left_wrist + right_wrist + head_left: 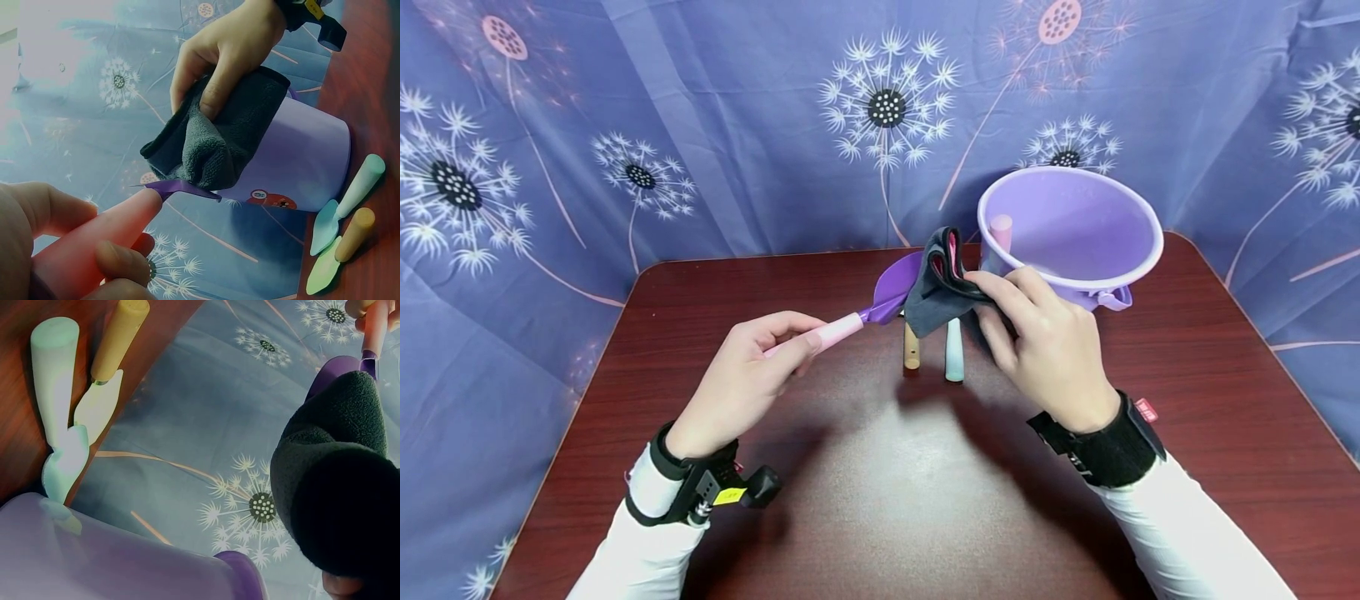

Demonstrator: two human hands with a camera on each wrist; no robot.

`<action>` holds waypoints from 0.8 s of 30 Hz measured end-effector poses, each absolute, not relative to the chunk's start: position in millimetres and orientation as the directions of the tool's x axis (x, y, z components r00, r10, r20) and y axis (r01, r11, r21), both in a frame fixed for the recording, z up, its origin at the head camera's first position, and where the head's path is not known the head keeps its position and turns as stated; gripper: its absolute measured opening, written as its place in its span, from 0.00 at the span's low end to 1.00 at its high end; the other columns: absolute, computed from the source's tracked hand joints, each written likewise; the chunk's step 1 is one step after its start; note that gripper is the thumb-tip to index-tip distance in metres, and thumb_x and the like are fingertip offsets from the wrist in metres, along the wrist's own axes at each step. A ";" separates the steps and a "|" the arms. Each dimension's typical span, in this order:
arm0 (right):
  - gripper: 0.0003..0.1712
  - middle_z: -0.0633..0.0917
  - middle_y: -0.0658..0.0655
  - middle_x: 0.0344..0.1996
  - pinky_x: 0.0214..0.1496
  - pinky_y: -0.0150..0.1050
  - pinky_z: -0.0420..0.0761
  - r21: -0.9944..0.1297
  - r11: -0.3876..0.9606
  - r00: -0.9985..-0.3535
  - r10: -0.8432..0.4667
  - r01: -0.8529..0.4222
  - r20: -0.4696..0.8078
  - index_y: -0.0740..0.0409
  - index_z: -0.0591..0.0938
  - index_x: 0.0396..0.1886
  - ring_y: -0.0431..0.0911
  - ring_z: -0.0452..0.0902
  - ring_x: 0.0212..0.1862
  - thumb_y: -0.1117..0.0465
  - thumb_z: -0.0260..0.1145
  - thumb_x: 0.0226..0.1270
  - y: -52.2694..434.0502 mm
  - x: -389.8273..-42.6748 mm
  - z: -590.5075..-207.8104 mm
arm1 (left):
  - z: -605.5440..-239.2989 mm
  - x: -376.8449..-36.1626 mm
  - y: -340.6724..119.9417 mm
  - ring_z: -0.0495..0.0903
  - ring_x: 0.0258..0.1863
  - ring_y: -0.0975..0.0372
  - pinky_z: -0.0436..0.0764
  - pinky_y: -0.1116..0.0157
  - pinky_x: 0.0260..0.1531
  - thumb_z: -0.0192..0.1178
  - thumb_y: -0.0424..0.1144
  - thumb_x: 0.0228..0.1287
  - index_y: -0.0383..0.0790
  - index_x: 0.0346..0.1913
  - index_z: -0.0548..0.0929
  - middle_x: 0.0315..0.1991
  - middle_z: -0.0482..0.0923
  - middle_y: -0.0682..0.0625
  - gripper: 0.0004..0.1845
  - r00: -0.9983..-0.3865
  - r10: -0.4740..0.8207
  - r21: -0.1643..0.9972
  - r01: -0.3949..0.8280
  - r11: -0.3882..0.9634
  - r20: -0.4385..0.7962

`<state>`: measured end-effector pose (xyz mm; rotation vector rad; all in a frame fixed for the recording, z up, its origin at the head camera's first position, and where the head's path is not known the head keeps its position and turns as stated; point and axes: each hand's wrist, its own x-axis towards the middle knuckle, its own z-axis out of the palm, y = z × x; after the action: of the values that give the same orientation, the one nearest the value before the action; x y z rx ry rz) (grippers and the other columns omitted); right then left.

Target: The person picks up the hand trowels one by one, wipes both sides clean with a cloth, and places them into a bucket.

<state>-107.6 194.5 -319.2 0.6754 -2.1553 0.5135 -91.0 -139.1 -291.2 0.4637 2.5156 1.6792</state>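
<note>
— So, what does the head view give that the wrist views lack?

— Both hands over the dark red wooden table (865,500), and the open mouth of the lilac plastic bucket (1075,229) with a pink handle standing inside. The left hand (748,379) curls round the pink handle of the purple plastic toy shovel (891,292); the right hand (1045,342) pinches the dark grey fleece cloth (936,287) against the blade.

— And the left wrist view?

— A sticker low on the bucket's wall, and the blades of the two small trowels, mint-handled (359,187) and tan-handled (353,234), lying beside the bucket.

— Anything hidden?

— The cloth covers much of the blade; the sticker's picture is illegible.
</note>
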 end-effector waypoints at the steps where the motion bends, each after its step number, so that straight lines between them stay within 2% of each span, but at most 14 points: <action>1: 0.20 0.81 0.56 0.36 0.16 0.46 0.67 -0.135 0.777 -0.539 -0.289 -0.615 0.792 0.53 0.86 0.63 0.48 0.70 0.21 0.57 0.59 0.78 194.8 -107.7 -319.5 | -290.9 -90.9 -139.1 0.64 0.20 0.61 0.63 0.64 0.19 0.63 0.43 0.78 0.49 0.48 0.90 0.23 0.69 0.48 0.07 -0.951 0.293 0.912 0.205 0.355 0.100; 15: 0.20 0.81 0.57 0.37 0.16 0.50 0.68 -0.163 0.797 -0.575 -0.262 -0.582 0.775 0.52 0.86 0.63 0.52 0.72 0.22 0.58 0.61 0.76 195.5 -108.4 -319.9 | -289.3 -90.6 -139.5 0.64 0.20 0.61 0.64 0.64 0.18 0.63 0.41 0.77 0.48 0.49 0.90 0.24 0.70 0.47 0.07 -0.954 0.283 0.917 0.202 0.345 0.103; 24: 0.19 0.81 0.56 0.37 0.16 0.47 0.68 -0.154 0.771 -0.562 -0.295 -0.617 0.773 0.53 0.86 0.62 0.49 0.69 0.19 0.59 0.61 0.76 190.4 -107.1 -323.1 | -291.1 -92.0 -137.8 0.65 0.20 0.61 0.64 0.64 0.19 0.61 0.39 0.79 0.45 0.50 0.89 0.25 0.72 0.46 0.07 -0.951 0.289 0.924 0.207 0.322 0.113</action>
<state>-107.1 190.4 -323.1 0.6766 -2.1866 0.5328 -92.0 -137.8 -291.1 0.4689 2.4947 1.7255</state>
